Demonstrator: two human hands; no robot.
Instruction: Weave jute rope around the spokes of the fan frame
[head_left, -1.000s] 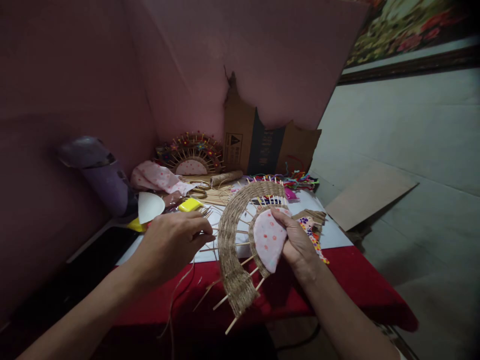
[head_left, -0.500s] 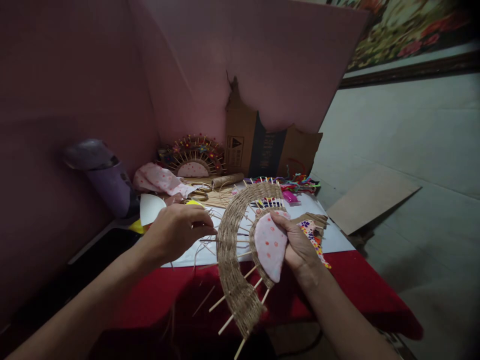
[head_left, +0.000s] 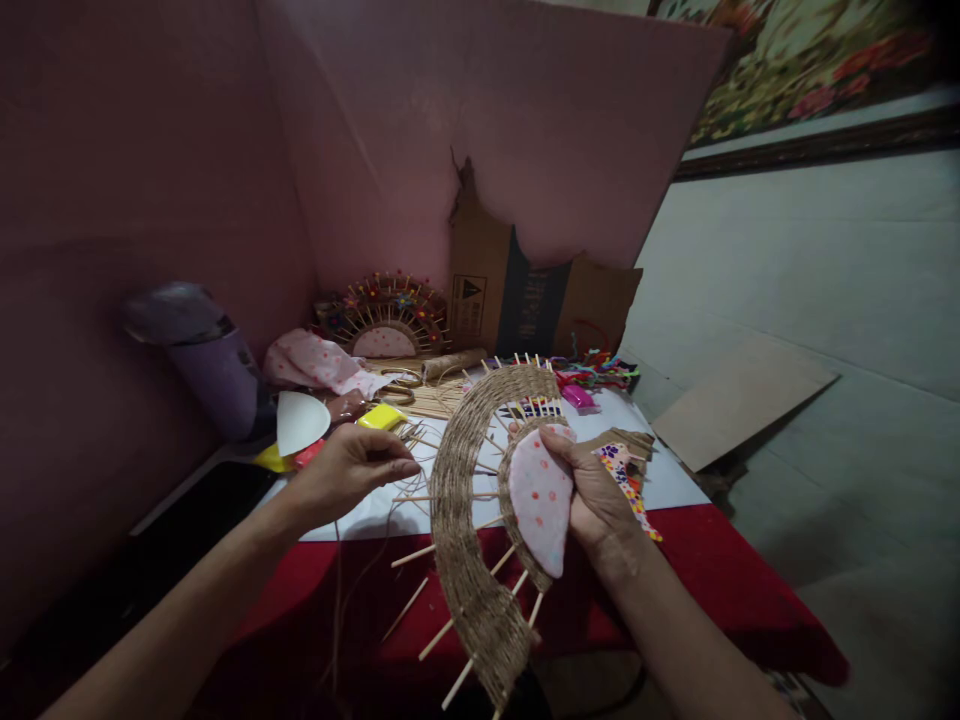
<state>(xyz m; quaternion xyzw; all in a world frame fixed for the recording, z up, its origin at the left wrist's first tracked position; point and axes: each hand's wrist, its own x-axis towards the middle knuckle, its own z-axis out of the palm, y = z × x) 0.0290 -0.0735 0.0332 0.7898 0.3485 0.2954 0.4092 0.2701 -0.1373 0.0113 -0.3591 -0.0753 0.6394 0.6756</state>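
Observation:
My right hand grips a half-round woven twine fan with thin wooden sticks radiating through it. The thumb lies on its dotted pink fabric half-circle; the other fingers are mostly hidden behind. The fan is held upright, with its curved band towards the left. My left hand is left of the band and apart from it, thumb and fingers pinched together. Whatever lies in the pinch is too small to tell. Thin strands of twine hang below this hand, and more loose strands lie near its fingertips.
A decorated fan stands at the back beside torn cardboard. Dotted cloth, scissors, a yellow packet and a pink packet lie on the table. Colourful cords are behind. A purple container stands left.
My left hand has drawn away from the woven band, left and slightly down, uncovering the yellow packet. The fan stays in my right hand, its lower end slightly lower.

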